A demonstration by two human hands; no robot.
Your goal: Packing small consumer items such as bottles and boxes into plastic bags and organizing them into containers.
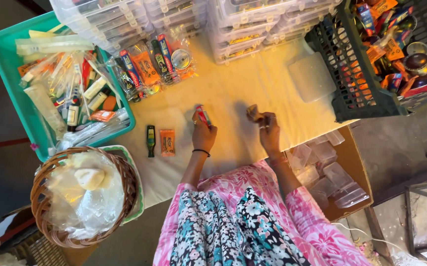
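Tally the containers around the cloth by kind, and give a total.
Teal tray: 1
Wicker basket: 1
Dark green crate: 1
Cardboard box: 1
Total: 4

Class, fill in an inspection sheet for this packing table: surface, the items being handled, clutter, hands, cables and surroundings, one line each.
Surface: pale cloth-covered table, creased.
Job's things: small red packet in the left hand; small brown item in the right hand; dark green tube and orange sachet lie side by side on the cloth.
Clutter: filled clear bags, stacked clear plastic boxes, a loose clear lid.
Hands: both closed on their items, apart from each other.
Cables: a thin white cord on the floor.
Surroundings: teal tray, wicker basket, dark crate, cardboard box of empty containers.
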